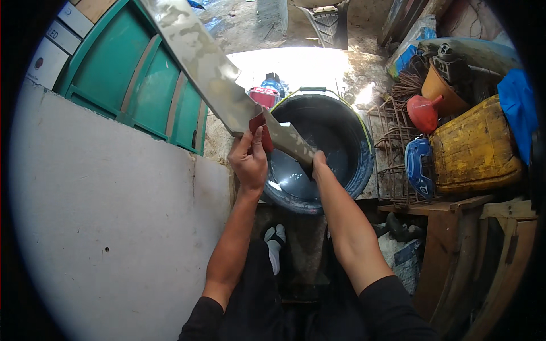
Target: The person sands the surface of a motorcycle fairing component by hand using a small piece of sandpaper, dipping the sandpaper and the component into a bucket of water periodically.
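Right hand [320,163] gripping the near right end of a long, patchy panel [210,79], fingers hidden; left hand [250,165] pinching a red sheet [267,139] against it. The panel slants far left over a black bucket [365,162]; probably light, stiff, slippery if wet, best held by its edges.

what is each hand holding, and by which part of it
The right hand grips a long, patchy grey panel by its narrow near end. The left hand pinches a folded, reddish-brown sheet between thumb and fingers at the panel's edge.
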### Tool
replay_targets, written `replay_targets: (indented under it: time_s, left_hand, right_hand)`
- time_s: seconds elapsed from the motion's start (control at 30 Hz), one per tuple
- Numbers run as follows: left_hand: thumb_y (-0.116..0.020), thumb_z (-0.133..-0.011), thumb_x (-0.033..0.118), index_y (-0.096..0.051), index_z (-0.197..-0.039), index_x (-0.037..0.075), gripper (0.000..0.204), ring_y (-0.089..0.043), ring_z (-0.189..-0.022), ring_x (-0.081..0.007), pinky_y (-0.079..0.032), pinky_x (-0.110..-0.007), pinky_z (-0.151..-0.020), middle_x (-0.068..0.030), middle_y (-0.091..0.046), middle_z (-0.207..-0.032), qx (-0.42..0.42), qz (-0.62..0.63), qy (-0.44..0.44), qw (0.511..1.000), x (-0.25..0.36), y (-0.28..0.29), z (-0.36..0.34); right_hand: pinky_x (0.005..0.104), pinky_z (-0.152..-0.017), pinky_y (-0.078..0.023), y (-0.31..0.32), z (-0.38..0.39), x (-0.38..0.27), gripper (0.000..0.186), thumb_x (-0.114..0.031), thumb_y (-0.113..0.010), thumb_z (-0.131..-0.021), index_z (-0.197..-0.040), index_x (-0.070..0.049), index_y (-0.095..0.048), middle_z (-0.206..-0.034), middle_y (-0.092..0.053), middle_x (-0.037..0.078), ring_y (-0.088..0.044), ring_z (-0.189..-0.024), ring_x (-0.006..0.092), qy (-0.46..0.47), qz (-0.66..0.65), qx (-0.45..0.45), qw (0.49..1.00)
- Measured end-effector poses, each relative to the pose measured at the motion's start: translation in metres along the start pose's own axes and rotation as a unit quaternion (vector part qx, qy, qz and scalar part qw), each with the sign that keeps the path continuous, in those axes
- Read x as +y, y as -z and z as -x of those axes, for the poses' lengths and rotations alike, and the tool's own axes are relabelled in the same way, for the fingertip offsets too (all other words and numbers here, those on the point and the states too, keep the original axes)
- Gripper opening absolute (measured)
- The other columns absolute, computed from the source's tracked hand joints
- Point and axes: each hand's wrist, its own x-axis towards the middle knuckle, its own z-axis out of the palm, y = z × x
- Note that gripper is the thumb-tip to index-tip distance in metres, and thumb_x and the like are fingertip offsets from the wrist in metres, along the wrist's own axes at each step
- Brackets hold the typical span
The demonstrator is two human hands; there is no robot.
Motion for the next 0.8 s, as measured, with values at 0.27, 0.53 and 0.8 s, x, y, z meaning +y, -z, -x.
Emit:
replay_targets:
  time_s: [0.27, 0.53, 0.8]
  left_hand:
    - [-0.064, -0.101, 0.014, -0.071, -0.119, -0.002, 0.025, -0.064, -0.086, -0.0095, -0.051, -0.026, -0.077, -0.006, -0.073, -0.099, -0.007, -0.007, 0.003, 1.0, 0.008, -0.012, -0.003]
    - [-0.062, -0.102, 0.012, -0.07, -0.121, -0.001, 0.025, -0.066, -0.092, -0.0112, -0.053, -0.027, -0.08, -0.0064, -0.074, -0.101, -0.016, 0.0, 0.001, 1.0, 0.006, -0.008, -0.001]
    - [-0.062, -0.102, 0.014, -0.07, -0.123, 0.001, 0.026, -0.063, -0.089, -0.0076, -0.05, -0.023, -0.079, -0.0026, -0.073, -0.102, -0.045, 0.03, 0.066, 0.996, 0.009, -0.001, -0.001]
  right_hand:
    - [0.0457, -0.104, -0.042, -0.027, 0.011, -0.006, 0.05, -0.035, -0.035, -0.102, -0.125, -0.002, -0.065, -0.13, -0.063, 0.021, -0.058, -0.121, 0.0367, 0.301, 0.121, -0.063, 0.944]
    - [0.0464, -0.1, -0.042, -0.046, 0.163, -0.069, 0.035, -0.029, -0.045, -0.104, -0.122, -0.005, -0.063, -0.118, -0.065, 0.015, -0.058, -0.112, 0.0339, 0.633, 0.186, -0.114, 0.743]
    - [0.0465, -0.103, -0.042, -0.038, 0.128, -0.064, 0.043, -0.03, -0.035, -0.106, -0.132, -0.006, -0.059, -0.13, -0.062, 0.018, -0.057, -0.121, 0.037, 0.61, 0.153, -0.158, 0.761]
